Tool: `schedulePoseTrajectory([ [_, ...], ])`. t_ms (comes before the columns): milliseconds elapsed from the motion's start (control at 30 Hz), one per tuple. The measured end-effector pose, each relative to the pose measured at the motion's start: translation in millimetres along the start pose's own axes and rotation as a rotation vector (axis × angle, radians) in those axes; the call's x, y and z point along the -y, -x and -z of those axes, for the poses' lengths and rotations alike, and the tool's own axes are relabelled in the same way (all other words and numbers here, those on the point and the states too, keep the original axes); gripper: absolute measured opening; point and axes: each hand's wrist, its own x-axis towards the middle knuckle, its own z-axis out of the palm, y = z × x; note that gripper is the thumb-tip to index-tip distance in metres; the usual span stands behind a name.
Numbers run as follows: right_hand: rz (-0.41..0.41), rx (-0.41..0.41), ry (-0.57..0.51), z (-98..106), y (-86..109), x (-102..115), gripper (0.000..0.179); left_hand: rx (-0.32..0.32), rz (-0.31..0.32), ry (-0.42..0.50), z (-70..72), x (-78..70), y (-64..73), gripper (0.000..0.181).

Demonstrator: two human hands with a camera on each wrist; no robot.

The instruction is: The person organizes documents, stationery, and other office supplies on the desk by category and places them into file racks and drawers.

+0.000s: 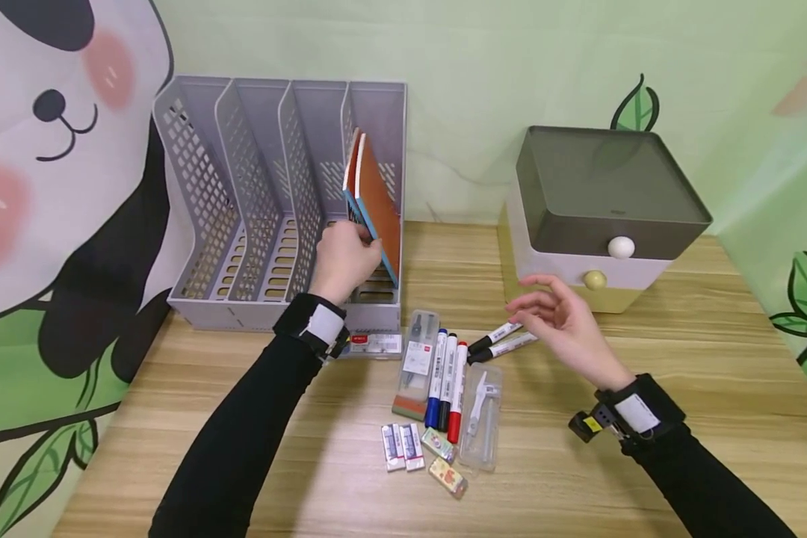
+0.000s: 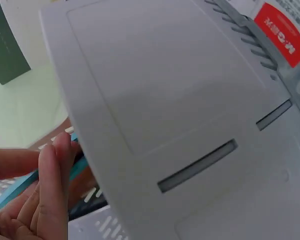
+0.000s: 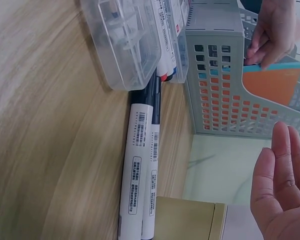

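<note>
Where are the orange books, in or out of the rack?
In. The orange books stand in the rack, in its rightmost compartment; orange shows through its side holes.

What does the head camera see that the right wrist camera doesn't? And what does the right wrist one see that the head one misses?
Only the head view shows the four little erasers and the round white knob on the drawer box.

Only the right wrist view shows the outer side wall of the gray rack, with orange showing through its square holes.

Both show the left hand holding an orange book, the right hand, and two black-capped markers.
</note>
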Motion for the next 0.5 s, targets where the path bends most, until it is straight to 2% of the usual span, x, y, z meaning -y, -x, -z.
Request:
schedulePoseTrajectory([
  [133, 0.002, 0.0, 0.01, 1.4, 0.4, 0.3, 0.041, -0.018, 0.0, 0.006, 1.2, 1.8, -2.0, 0.018],
  [367, 0.008, 0.003, 0.001, 2.7, 1.1, -0.4, 0.042, -0.055, -0.025, -0.086, -1.8, 8.1, -7.2, 0.026],
  [500, 0.0, -0.001, 0.002, 3.7, 2.3, -0.8, 0.041, -0.046, -0.015, -0.107, -2.3, 8.3, -8.6, 0.027],
])
